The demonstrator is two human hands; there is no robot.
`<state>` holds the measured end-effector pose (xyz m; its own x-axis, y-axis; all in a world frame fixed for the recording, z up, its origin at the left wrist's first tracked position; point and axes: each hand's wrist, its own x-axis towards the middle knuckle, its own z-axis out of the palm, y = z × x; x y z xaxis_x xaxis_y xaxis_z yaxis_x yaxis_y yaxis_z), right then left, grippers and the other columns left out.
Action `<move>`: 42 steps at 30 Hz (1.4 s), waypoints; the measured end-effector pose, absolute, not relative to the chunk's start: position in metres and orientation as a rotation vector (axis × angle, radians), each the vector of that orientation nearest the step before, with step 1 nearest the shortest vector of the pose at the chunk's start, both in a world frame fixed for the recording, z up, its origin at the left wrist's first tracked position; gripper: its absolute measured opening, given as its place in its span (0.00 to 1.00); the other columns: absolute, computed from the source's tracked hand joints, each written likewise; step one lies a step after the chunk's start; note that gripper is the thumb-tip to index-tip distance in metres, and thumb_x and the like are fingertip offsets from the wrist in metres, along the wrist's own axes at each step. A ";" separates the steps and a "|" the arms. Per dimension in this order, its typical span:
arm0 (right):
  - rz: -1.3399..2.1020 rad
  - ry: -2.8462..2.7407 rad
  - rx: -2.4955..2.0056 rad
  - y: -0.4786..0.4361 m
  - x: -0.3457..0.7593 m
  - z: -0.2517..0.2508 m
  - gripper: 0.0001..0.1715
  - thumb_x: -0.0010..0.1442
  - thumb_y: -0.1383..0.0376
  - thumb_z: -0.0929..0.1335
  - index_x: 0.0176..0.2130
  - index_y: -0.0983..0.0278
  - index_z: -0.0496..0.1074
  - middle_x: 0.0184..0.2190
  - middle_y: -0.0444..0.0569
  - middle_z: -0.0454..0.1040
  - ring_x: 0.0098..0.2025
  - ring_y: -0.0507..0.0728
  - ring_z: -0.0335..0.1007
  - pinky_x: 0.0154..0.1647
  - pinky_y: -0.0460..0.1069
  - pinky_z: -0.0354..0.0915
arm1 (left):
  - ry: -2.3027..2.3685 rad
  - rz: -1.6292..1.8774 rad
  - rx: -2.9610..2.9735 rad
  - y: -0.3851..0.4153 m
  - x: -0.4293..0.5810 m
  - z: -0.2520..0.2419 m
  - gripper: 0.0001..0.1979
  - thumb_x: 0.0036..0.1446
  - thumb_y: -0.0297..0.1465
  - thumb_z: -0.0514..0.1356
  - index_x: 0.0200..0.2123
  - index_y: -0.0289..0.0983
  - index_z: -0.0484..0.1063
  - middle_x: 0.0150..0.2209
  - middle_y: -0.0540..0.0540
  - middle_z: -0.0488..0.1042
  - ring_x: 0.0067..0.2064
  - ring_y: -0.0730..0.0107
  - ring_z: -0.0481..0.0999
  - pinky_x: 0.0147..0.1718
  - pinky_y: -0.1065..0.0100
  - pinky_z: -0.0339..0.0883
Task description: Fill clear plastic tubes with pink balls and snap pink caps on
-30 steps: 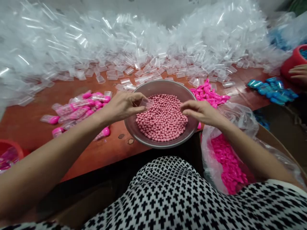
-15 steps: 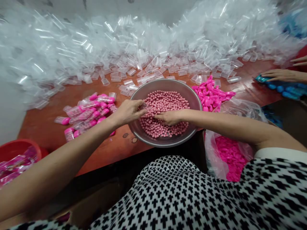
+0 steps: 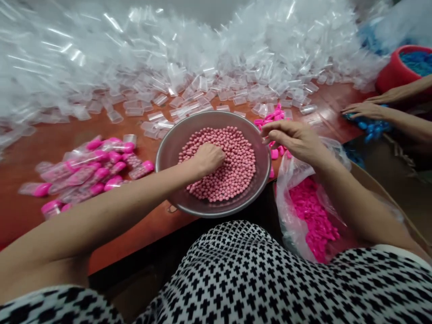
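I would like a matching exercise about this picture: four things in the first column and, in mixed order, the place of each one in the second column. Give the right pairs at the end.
Column one:
1. left hand
2. right hand
3. filled tubes
4. plastic bag

Column two:
a. lying on the table, left of the metal bowl
b. pressed down on the pink balls in the bowl
c. under the person's right forearm, holding loose pink caps
d. lifted beside the bowl's right rim

Pairs: 1-b, 2-d, 3-a, 4-c.
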<state>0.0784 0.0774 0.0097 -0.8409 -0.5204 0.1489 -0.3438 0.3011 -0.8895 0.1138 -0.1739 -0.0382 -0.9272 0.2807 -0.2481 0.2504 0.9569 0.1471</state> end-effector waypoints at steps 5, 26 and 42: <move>-1.416 2.612 -0.572 0.130 0.091 -0.023 0.14 0.62 0.58 0.67 0.41 0.64 0.78 0.31 0.48 0.79 0.29 0.53 0.75 0.32 0.48 0.70 | 2.858 0.206 0.468 -0.160 0.100 -0.044 0.11 0.60 0.25 0.53 0.36 0.32 0.77 0.39 0.34 0.81 0.45 0.50 0.80 0.41 0.61 0.66; -0.399 2.944 -1.383 0.145 0.105 -0.087 0.12 0.66 0.65 0.64 0.41 0.66 0.76 0.46 0.61 0.79 0.47 0.64 0.75 0.50 0.60 0.68 | 1.759 2.195 0.093 -0.179 0.160 -0.019 0.21 0.43 0.33 0.74 0.40 0.33 0.73 0.37 0.46 0.77 0.39 0.69 0.78 0.41 0.64 0.74; -1.709 2.343 -0.789 0.025 0.118 0.005 0.27 0.49 0.55 0.78 0.45 0.60 0.70 0.35 0.45 0.79 0.38 0.56 0.77 0.41 0.51 0.71 | 2.252 2.024 0.463 -0.196 0.177 -0.013 0.15 0.57 0.37 0.65 0.44 0.35 0.78 0.42 0.44 0.80 0.44 0.65 0.78 0.45 0.65 0.73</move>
